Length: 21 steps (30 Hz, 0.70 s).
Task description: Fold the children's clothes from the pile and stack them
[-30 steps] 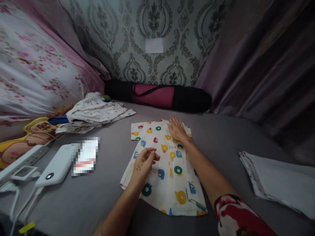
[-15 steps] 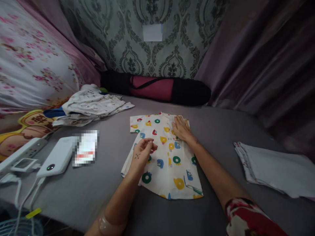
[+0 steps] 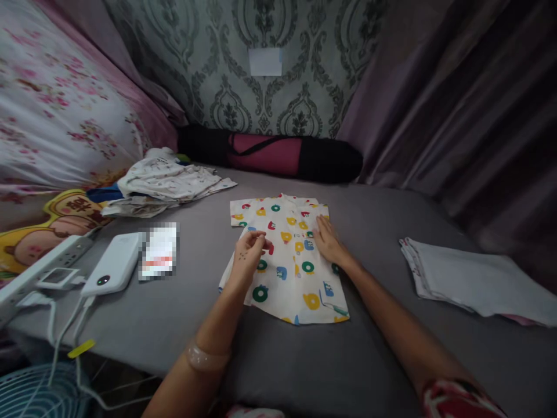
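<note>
A small white short-sleeved shirt (image 3: 285, 273) printed with colourful letter-like figures lies spread out on the grey bedsheet, its collar end away from me. My right hand (image 3: 331, 242) rests flat along the shirt's right side, just below the sleeve, fingers stretched out. Over the left part of the shirt is my left hand (image 3: 250, 252), with fingers loosely bent and nothing visible in them. Whether it touches the cloth I cannot tell. Part of the shirt's left side is hidden under that hand and forearm.
A heap of clothes (image 3: 169, 183) lies at the back left, and folded pale cloth (image 3: 474, 281) at the right. At left are a white power bank (image 3: 115, 264), a power strip (image 3: 43, 276), cables and a blurred packet (image 3: 159, 249). A black and maroon long bag (image 3: 265, 154) lies along the wall.
My right hand has slid down from the shirt's right shoulder to its side, near the sleeve. The left hand has stayed over the left part. The camera view has shifted slightly.
</note>
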{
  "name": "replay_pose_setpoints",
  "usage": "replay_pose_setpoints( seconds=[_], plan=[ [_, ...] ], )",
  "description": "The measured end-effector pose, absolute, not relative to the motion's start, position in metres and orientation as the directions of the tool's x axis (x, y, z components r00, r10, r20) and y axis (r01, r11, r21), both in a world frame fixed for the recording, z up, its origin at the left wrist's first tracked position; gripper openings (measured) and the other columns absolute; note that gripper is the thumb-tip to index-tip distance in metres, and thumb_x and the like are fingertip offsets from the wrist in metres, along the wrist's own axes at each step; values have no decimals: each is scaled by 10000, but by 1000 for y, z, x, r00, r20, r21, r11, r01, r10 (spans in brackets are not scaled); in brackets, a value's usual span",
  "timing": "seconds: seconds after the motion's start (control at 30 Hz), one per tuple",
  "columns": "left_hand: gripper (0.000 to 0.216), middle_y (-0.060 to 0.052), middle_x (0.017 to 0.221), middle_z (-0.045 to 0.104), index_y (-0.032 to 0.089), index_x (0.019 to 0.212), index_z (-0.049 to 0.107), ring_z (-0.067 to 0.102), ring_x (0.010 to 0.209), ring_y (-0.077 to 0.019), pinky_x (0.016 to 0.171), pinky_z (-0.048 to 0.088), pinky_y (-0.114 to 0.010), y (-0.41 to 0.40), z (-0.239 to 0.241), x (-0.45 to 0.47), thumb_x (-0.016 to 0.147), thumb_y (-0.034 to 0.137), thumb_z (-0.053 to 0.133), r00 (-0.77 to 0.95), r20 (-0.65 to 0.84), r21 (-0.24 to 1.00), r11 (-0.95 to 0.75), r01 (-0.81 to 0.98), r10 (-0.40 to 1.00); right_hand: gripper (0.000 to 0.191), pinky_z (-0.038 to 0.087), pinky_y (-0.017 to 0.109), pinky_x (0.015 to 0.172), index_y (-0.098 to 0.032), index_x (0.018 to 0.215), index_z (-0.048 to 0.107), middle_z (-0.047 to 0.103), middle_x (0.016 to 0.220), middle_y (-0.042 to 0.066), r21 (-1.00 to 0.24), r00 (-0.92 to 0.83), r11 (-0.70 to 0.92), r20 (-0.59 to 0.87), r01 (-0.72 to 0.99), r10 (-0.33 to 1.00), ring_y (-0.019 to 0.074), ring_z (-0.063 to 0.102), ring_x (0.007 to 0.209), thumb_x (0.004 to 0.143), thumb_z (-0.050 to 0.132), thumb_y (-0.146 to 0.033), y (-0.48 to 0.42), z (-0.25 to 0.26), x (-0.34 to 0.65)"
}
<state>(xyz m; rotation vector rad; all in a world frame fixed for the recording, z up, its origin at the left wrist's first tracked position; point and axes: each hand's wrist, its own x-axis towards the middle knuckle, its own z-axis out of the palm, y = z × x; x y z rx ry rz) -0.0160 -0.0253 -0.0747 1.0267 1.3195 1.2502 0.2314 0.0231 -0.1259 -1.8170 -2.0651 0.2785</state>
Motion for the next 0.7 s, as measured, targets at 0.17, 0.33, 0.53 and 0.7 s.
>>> replay_pose_setpoints(
  seconds=[0.17,0.33,0.53,0.7],
  plan=[
    [349,-39,703,657,156,896,587,640,687,-173,614,436,-258,-22,-77,-17,705,448,609,-174,-91,996,88,-20,981,640,150,450,1166,-90,1494,236,210,1556,126,-231,-128,150,105,961,986,234,147,1439,964,203,-448,-47,-133,235],
    [322,-47,722,659,169,840,594,629,716,-190,626,439,-270,-20,-75,-29,666,438,629,-168,-92,994,101,46,981,643,152,445,1169,-55,1485,254,207,1552,133,-198,-162,173,69,965,984,233,150,1438,970,181,-433,-69,-121,225],
    [226,-41,718,641,206,791,643,576,719,-205,646,414,-290,-37,-85,-84,691,406,606,-165,41,869,46,493,985,648,161,442,1170,-103,1494,257,189,1556,104,-239,-264,260,15,936,964,215,140,1440,965,207,-475,-106,-115,223],
    [234,-61,781,626,195,841,615,549,739,-200,653,386,-289,-63,-97,-107,808,391,493,-76,55,629,24,777,996,524,265,410,1124,-180,1352,516,455,1436,103,-253,-288,284,25,925,957,231,374,1351,946,315,-442,-91,-95,216]
  ],
)
